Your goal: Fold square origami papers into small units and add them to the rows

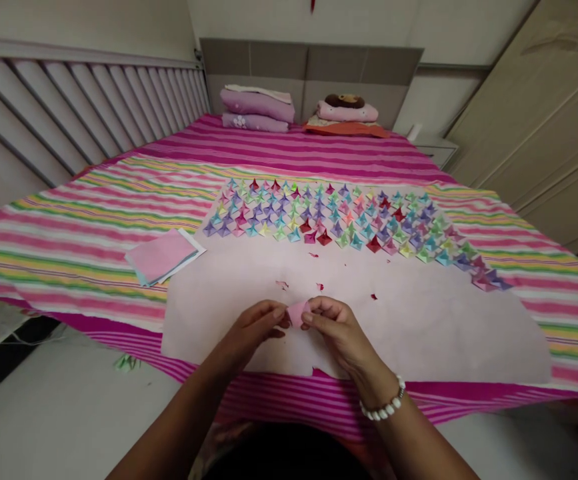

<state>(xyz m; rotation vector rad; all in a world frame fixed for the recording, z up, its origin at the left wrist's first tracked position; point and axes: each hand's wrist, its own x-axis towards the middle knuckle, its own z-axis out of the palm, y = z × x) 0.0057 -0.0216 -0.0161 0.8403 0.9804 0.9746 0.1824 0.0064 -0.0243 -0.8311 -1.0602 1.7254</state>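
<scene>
Small pink paper (297, 315): held up over the near part of the large pale sheet (429, 333). Left hand (259, 322) pinches its left edge; right hand (336, 327), beaded bracelet (383, 408) at wrist, pinches its right edge. Dark red scraps (320, 287) scattered mid-sheet. Multicoloured folded paper pieces (269, 210) in rows across the sheet's far part. Paper stack (163, 255), pink on top, at the sheet's left edge. Striped cover (69, 227) beneath the sheet. Folded purple bedding (256, 103) well beyond the sheet's far edge.
</scene>
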